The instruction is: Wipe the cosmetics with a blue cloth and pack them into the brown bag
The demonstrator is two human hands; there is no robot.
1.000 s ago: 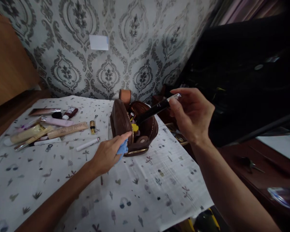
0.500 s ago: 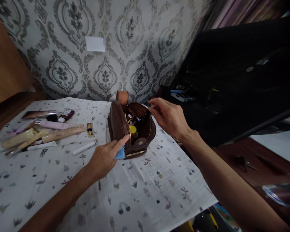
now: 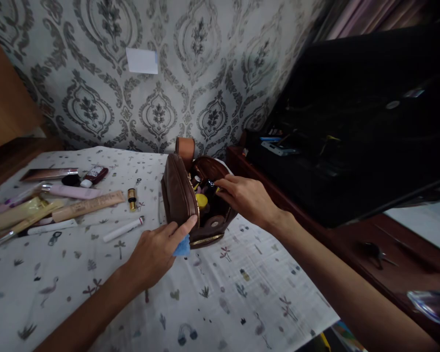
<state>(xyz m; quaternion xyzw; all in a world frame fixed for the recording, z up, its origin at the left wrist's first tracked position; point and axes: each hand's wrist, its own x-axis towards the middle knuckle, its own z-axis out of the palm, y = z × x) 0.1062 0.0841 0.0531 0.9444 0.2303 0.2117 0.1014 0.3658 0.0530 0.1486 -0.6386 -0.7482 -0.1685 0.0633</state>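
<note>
A brown cosmetic bag (image 3: 178,190) stands unzipped on the patterned cloth. Inside it are a yellow round lid (image 3: 202,201) and several dark small items, partly in shadow. My left hand (image 3: 157,252) is closed over a blue cloth (image 3: 182,246), its index finger resting against the bag's near zipped edge. Over the bag's right side, my right hand (image 3: 247,198) reaches in with its fingertips pinched together. What lies between those fingertips is too dark to make out.
Left of the bag lie a white pen-like tube (image 3: 123,230), a gold-and-black lipstick (image 3: 132,199), a beige tube (image 3: 90,205), a pink tube (image 3: 71,191) and other cosmetics. A large black panel (image 3: 352,132) leans at the right, above a reddish-brown surface (image 3: 399,244).
My right hand has gone lower and slightly left, from above the bag's rim into its opening. The dark item it held has come down too. My left hand stays on the bag.
</note>
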